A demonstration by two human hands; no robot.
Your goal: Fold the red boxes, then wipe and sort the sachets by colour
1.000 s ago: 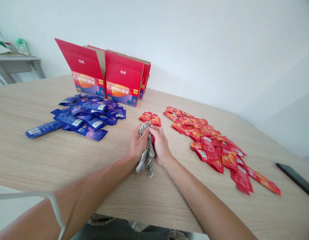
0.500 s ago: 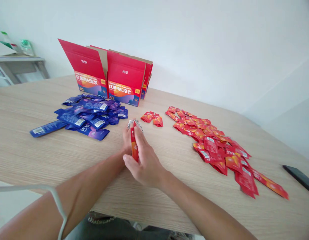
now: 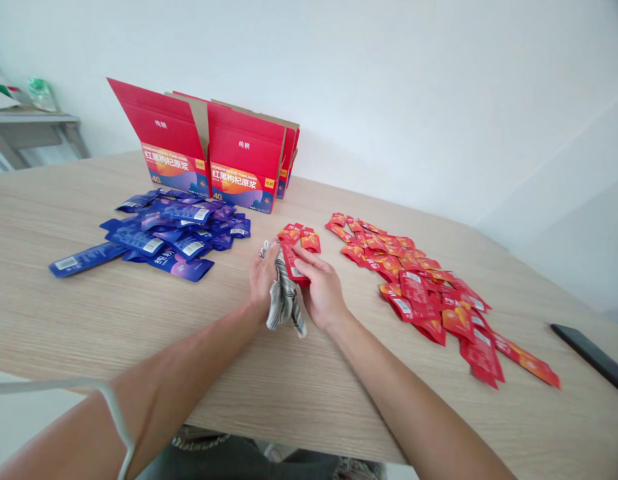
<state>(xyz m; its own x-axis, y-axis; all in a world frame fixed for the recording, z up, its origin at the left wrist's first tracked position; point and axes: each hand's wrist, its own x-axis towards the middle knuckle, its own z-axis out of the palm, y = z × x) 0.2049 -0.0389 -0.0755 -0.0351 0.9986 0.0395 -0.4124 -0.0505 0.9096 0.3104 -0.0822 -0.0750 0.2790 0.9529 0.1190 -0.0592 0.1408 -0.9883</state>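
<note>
My left hand (image 3: 263,279) grips a striped grey cloth (image 3: 285,303) that hangs down to the wooden table (image 3: 299,393). My right hand (image 3: 323,291) holds a red sachet (image 3: 291,263) flat against the cloth, the two hands close together at the table's middle. Just beyond my fingers lies a small group of red sachets (image 3: 299,236). A larger spread of red sachets (image 3: 429,293) lies to the right, and a pile of blue sachets (image 3: 163,232) to the left.
Open red cardboard boxes (image 3: 223,157) stand at the back of the table. A dark phone (image 3: 591,357) lies near the right edge. A grey shelf (image 3: 33,130) stands at the far left by the white wall.
Half a second ago my right hand held the red sachet upright, nearer to me; now it lies flat against the cloth, farther forward. The cloth hangs in view again.
</note>
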